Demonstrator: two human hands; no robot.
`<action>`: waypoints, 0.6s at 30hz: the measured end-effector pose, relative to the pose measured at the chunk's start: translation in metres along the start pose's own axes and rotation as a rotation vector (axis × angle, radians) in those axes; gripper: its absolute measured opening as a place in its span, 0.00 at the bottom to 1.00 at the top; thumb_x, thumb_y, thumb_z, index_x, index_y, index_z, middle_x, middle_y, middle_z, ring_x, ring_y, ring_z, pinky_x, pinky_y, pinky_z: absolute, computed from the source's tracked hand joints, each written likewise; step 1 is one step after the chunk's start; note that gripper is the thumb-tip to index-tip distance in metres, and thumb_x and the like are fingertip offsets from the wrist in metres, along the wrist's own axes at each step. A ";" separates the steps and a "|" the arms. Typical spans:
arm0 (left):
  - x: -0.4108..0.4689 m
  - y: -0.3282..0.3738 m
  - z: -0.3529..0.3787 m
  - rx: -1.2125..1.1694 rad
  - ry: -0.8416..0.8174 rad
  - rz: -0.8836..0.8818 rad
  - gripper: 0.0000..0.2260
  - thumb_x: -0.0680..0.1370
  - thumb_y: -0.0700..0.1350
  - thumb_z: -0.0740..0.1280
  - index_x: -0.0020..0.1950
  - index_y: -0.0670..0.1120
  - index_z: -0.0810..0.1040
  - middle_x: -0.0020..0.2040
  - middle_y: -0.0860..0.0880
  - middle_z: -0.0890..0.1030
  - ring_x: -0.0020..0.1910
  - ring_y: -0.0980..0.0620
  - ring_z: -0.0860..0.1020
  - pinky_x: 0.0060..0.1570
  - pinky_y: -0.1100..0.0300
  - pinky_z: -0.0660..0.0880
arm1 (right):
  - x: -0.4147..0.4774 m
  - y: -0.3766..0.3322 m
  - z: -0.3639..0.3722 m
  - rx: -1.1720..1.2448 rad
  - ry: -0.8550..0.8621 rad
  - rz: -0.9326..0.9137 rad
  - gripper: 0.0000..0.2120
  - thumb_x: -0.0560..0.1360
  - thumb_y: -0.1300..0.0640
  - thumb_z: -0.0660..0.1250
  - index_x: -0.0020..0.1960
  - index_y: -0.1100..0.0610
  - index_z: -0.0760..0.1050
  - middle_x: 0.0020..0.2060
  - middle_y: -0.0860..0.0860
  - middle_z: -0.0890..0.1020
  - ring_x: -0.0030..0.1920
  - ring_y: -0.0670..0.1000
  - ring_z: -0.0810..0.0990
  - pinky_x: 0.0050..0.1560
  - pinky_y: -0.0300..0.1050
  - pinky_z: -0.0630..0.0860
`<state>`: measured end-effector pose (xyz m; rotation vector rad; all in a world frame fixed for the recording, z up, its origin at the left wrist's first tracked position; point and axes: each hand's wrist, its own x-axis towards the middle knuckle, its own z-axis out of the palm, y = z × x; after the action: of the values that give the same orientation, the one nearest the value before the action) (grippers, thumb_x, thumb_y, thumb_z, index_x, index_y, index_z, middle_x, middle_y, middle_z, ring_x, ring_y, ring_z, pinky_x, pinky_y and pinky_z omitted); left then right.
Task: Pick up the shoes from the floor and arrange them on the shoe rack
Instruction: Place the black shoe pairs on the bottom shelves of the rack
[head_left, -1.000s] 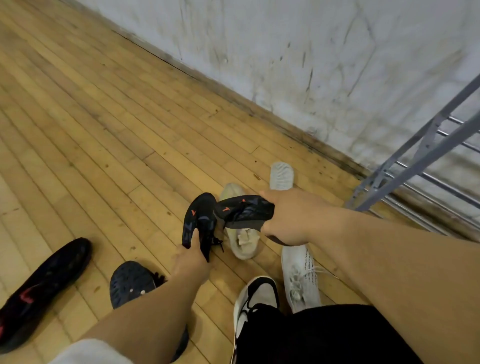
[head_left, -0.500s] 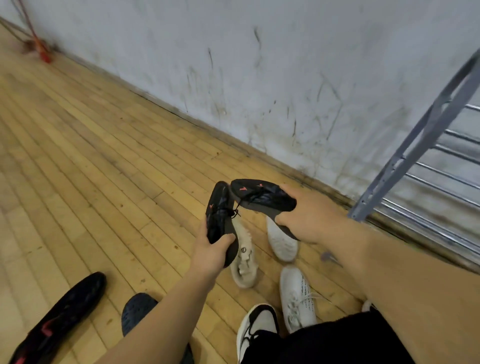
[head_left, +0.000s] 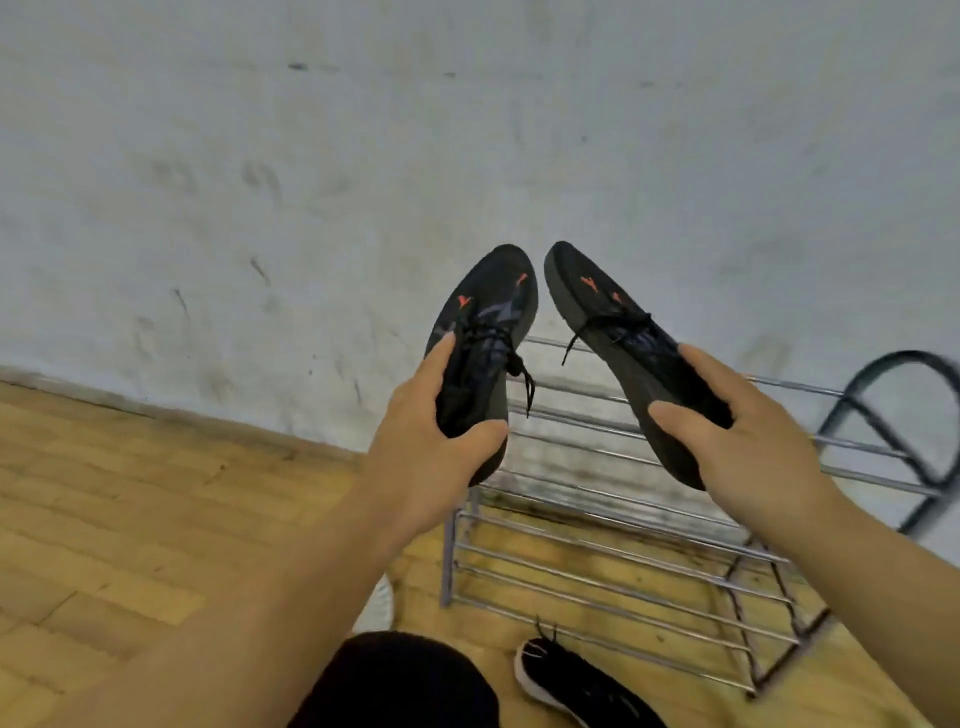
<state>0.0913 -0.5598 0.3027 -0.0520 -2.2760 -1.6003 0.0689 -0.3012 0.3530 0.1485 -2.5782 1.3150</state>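
Observation:
I hold a pair of black shoes with small orange marks up in the air, toes pointing at the wall. My left hand (head_left: 431, 447) grips the heel of the left black shoe (head_left: 488, 312). My right hand (head_left: 743, 447) grips the heel of the right black shoe (head_left: 608, 312). Both shoes hang above the metal shoe rack (head_left: 613, 525), whose chrome bar shelves stand bare against the wall. Loose laces dangle from both shoes.
A black shoe with a white sole (head_left: 576, 686) lies on the wooden floor (head_left: 130, 509) in front of the rack. A white shoe's tip (head_left: 382, 603) peeks out behind my left forearm. A scuffed white wall (head_left: 363, 156) runs behind the rack. My dark-clothed knee (head_left: 400, 680) is at the bottom.
Both hands have lifted the black shoes from over the floor up and across to the right, above the rack. My view has swung from the shoes on the floor to the rack.

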 end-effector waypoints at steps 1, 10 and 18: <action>0.004 0.011 0.021 -0.006 -0.043 0.004 0.38 0.75 0.53 0.73 0.79 0.69 0.56 0.70 0.60 0.73 0.63 0.59 0.76 0.60 0.59 0.76 | -0.005 0.016 -0.015 0.041 0.029 0.054 0.27 0.78 0.45 0.70 0.74 0.33 0.68 0.59 0.37 0.78 0.57 0.47 0.79 0.53 0.45 0.74; 0.005 0.037 0.162 -0.244 -0.287 -0.136 0.30 0.77 0.47 0.74 0.71 0.72 0.68 0.56 0.68 0.78 0.55 0.61 0.80 0.49 0.64 0.75 | -0.037 0.127 -0.105 0.596 0.145 0.547 0.10 0.82 0.49 0.66 0.61 0.38 0.78 0.52 0.54 0.83 0.51 0.59 0.82 0.54 0.60 0.82; 0.010 0.011 0.142 0.061 -0.715 -0.076 0.32 0.77 0.44 0.74 0.70 0.75 0.69 0.57 0.65 0.83 0.54 0.62 0.82 0.52 0.63 0.78 | -0.046 0.165 -0.150 0.518 0.031 0.504 0.19 0.82 0.50 0.65 0.69 0.34 0.75 0.59 0.51 0.85 0.58 0.57 0.85 0.50 0.56 0.83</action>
<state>0.0463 -0.4274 0.2739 -0.6196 -2.8687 -1.7423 0.1054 -0.0837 0.2964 -0.4587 -2.2655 2.1192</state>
